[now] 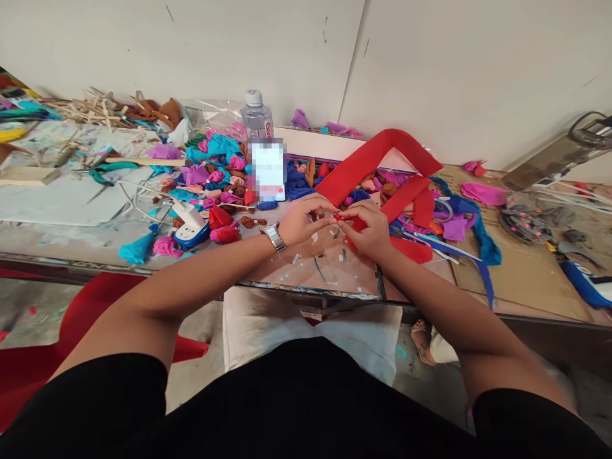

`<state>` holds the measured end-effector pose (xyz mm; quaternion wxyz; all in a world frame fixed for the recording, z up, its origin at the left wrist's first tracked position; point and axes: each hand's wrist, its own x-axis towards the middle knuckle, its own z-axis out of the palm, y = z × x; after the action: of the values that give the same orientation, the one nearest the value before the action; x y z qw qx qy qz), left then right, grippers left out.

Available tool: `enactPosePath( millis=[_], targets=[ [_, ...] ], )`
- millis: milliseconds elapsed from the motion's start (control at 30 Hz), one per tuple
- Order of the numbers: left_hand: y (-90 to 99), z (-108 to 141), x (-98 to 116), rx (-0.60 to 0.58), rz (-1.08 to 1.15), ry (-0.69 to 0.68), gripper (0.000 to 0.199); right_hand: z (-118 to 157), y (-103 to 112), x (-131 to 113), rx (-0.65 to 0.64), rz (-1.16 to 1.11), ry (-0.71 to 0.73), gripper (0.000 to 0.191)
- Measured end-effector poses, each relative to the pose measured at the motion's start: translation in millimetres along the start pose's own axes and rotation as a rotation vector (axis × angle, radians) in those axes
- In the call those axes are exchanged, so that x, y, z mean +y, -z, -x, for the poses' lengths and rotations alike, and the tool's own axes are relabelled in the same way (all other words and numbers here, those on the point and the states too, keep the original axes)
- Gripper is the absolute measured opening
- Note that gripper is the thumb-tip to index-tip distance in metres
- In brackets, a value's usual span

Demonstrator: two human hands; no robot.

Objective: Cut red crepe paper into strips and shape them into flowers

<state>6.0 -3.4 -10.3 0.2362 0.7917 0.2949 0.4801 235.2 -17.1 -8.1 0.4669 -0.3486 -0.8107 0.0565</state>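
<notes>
My left hand [306, 220], with a watch [275, 237] on its wrist, and my right hand [368, 228] meet over the table front. Their fingertips pinch a small red fabric piece [338, 217] between them; its exact shape is mostly hidden by the fingers. Behind and beside my right hand, a long red cloth strip [366, 159] arches up from the table and folds back down. Whether the pinched piece joins this strip I cannot tell. Small bundled cloth scraps [210, 185] in pink, blue, purple and brown lie beyond my left hand.
A water bottle [257, 118] stands behind a lit phone [268, 169]. A power strip [192, 233] with a plugged-in charger sits left. Green-handled scissors [112, 171] lie farther left. Cardboard [516, 280] covers the right side. Another person's foot [421, 341] shows below the table.
</notes>
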Motion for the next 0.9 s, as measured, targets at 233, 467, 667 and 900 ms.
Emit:
enactPosePath(
  millis=[233,467,667,900],
  targets=[
    [-0.3,1.1,-3.0,-0.042,0.034,0.039,0.032,-0.7,-0.7,0.2,0.009,-0.02,0.011,0.028],
    [0.4,1.7,-0.1,-0.055,0.039,0.086,0.036,0.4,-1.5,3.0,-0.002,0.002,-0.02,0.035],
    [-1.7,2.8,-1.4,-0.055,0.045,0.124,0.034,0.5,-2.4,5.3,-0.002,-0.016,-0.01,0.031],
    [-3.0,1.9,-4.4,-0.052,0.079,0.088,0.032,-0.2,-2.9,5.9,-0.028,-0.007,-0.028,0.039]
  ],
)
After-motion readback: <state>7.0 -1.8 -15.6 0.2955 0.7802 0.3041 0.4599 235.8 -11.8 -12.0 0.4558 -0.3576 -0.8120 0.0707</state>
